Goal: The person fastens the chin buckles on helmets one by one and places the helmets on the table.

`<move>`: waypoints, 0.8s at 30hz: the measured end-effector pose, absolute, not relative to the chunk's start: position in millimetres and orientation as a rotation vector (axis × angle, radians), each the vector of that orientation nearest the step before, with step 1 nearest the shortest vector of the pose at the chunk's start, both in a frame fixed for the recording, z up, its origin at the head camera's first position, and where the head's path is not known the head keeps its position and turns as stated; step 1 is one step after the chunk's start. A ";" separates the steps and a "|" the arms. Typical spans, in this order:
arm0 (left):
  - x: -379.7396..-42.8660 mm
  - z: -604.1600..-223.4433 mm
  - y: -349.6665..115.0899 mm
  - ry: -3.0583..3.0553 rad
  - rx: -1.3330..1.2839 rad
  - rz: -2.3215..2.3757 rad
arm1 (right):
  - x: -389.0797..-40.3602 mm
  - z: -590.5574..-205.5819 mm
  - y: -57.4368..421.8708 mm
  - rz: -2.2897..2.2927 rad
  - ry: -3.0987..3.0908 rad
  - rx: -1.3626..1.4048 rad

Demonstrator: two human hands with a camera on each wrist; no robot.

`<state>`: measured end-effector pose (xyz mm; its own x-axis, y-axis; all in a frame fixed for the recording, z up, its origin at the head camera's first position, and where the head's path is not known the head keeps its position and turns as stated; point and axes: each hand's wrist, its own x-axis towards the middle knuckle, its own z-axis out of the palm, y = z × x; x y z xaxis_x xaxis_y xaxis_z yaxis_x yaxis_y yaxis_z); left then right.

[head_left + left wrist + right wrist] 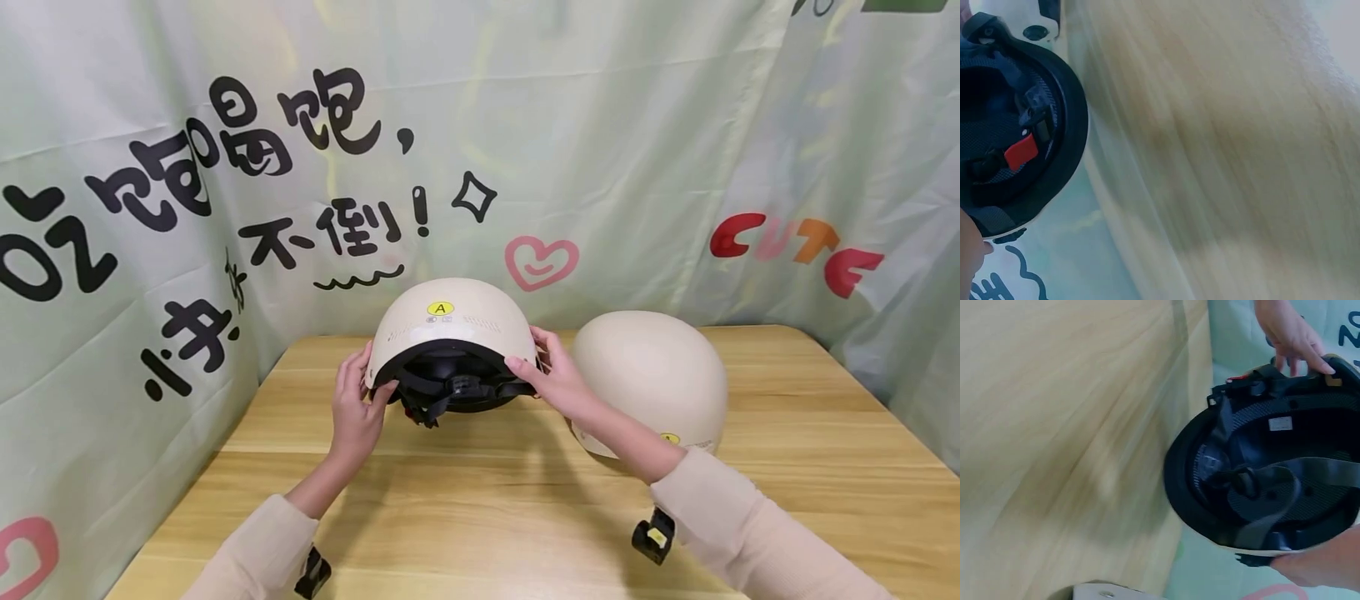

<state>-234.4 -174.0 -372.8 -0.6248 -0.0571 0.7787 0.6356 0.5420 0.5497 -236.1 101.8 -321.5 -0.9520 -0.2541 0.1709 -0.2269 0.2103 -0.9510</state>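
A cream half-shell helmet (457,325) with a yellow round "A" sticker is held up over the table, its front opening facing me. My left hand (356,417) grips its left rim, thumb at the lower edge. On the opposite side, my right hand (558,383) holds the right rim between thumb and fingers. Black lining (1329,434) and a dangling chin strap (1316,470) show inside in the right wrist view. A red buckle piece (1021,152) appears within the helmet in the left wrist view.
A second cream helmet (648,367) sits dome up on the wooden table (480,517), right of the held one and partly behind my right forearm. Behind the table hangs a printed pale green curtain (615,158). Black wrist devices (654,537) hang below the sleeves.
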 end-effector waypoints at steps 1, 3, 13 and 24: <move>-233.6 -371.6 -174.5 -2.015 -0.466 -1.139 | -235.9 -319.1 103.6 -1.874 2.407 -0.477; -231.8 -368.5 -175.4 -2.058 -0.458 -1.173 | -236.3 -315.0 106.8 -1.828 2.369 -0.467; -225.7 -355.9 -182.2 -2.249 -0.496 -1.229 | -237.1 -307.5 112.7 -1.693 2.360 -0.468; -215.8 -343.8 -185.8 -2.378 -0.505 -1.455 | -232.9 -308.7 114.4 -1.629 2.332 -0.403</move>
